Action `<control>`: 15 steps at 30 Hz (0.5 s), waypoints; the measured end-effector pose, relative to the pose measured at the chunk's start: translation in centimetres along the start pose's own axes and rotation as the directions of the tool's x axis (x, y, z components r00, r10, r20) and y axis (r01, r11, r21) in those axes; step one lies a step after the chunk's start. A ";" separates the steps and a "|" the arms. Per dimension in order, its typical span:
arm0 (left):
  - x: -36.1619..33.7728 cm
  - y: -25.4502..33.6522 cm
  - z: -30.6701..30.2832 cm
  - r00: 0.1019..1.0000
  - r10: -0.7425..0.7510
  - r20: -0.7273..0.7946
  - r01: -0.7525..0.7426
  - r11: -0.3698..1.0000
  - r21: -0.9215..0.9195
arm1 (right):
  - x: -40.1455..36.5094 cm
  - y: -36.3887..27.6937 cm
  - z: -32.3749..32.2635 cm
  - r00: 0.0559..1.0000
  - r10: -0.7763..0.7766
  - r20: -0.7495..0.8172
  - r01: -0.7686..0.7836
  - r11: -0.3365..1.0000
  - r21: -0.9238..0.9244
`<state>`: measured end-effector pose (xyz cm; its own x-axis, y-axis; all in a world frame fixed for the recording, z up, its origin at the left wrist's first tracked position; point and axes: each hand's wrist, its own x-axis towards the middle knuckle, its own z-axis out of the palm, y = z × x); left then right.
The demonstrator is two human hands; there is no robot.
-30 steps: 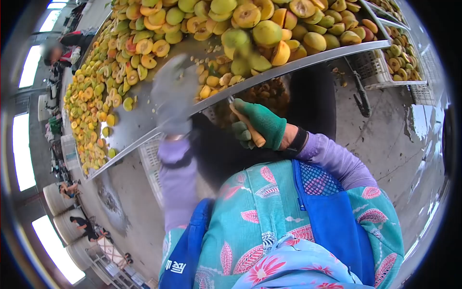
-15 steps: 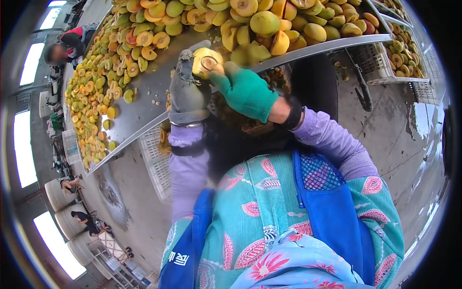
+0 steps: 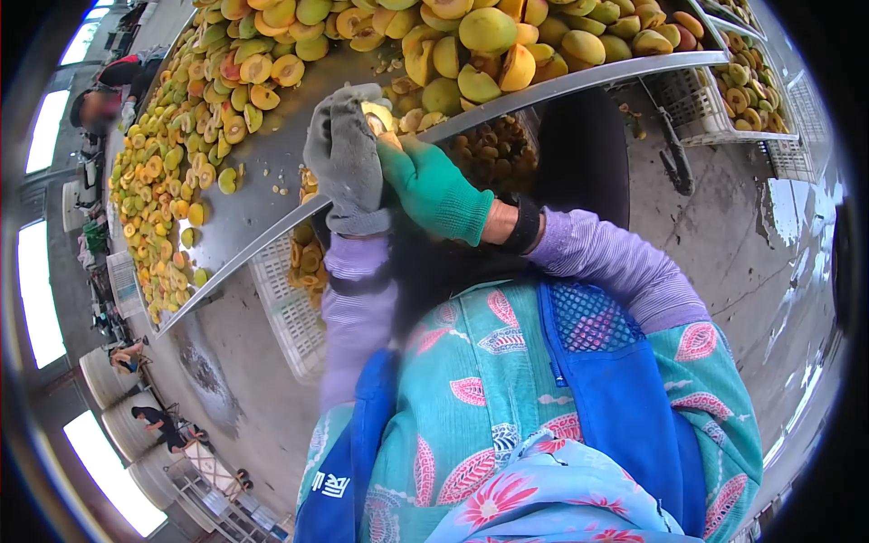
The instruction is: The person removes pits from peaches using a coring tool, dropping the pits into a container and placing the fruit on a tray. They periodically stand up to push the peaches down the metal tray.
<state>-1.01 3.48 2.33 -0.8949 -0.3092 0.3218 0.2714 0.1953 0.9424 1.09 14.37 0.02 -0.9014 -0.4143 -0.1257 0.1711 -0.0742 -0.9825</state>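
The room is a broad hall with a hard grey floor (image 3: 625, 362), wet in patches to the right of the table, and bright windows (image 3: 38, 294) run along its left side. Beyond the table's left end stand big pale tubs (image 3: 109, 376), a seated person (image 3: 163, 427) near them; another person (image 3: 122, 72) is at the table's far left. The table (image 3: 262, 181) itself is smooth metal with a raised rim, wet-looking and probably slick, bearing a heap of fruit (image 3: 190, 118), much of it cut. A white crate (image 3: 692, 104) of fruit sits off the table's right end, and another crate (image 3: 285, 317) is below its near edge. Over that edge, the left hand (image 3: 344, 167) in a grey glove has its grip clamped round a cut fruit (image 3: 376, 116), pale yellow flesh showing. The right hand (image 3: 444, 185) in a green glove reaches its fingers to the fruit's near side; whether that grip is closed on anything I cannot tell. The fruit should be light, firm at the skin but soft and juicy where cut, so it may slip or bruise if squeezed. The skin-covered round of its side offers the best hold, with the fingers spread and the cut face left free.
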 end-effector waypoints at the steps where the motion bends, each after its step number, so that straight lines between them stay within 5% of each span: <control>1: 0.0 0.0 -0.4 0.998 0.031 0.060 -0.036 0.996 0.078 | 0.0 0.3 -0.2 0.999 -0.052 0.007 0.052 0.999 -0.006; 3: 1.3 0.0 -1.2 0.971 -0.021 0.240 -0.013 0.990 0.139 | 0.2 0.8 -0.5 0.987 -0.161 0.020 0.161 0.987 -0.016; 4: 2.1 0.2 -1.7 0.946 -0.058 0.318 -0.009 0.979 0.204 | 0.0 0.2 -0.7 0.997 0.024 0.076 -0.025 0.999 0.022; 6: 3.1 0.4 -1.4 0.915 -0.080 0.396 -0.037 0.960 0.277 | -0.3 -0.8 -0.3 0.998 0.053 0.020 -0.054 0.995 0.082; 9: 1.3 1.9 1.5 0.982 -0.182 -0.039 0.175 0.973 -0.149 | 0.8 -0.5 -1.1 0.998 -0.023 0.054 0.023 1.000 -0.013; 13: 0.1 -0.9 1.8 0.982 -0.170 -0.078 0.147 0.960 -0.239 | 1.4 0.3 -2.6 0.976 -0.212 0.049 0.218 0.939 -0.267; 15: 0.3 -1.4 1.9 0.991 -0.078 -0.105 0.056 0.977 -0.204 | 0.4 -0.3 -1.9 0.976 -0.206 -0.065 0.181 0.945 -0.271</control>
<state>-2.33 4.84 0.90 -0.8714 -0.4192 0.2547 0.2877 -0.0161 0.9576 -0.11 15.90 0.05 -0.9413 -0.3302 0.0703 -0.1092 0.1006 -0.9889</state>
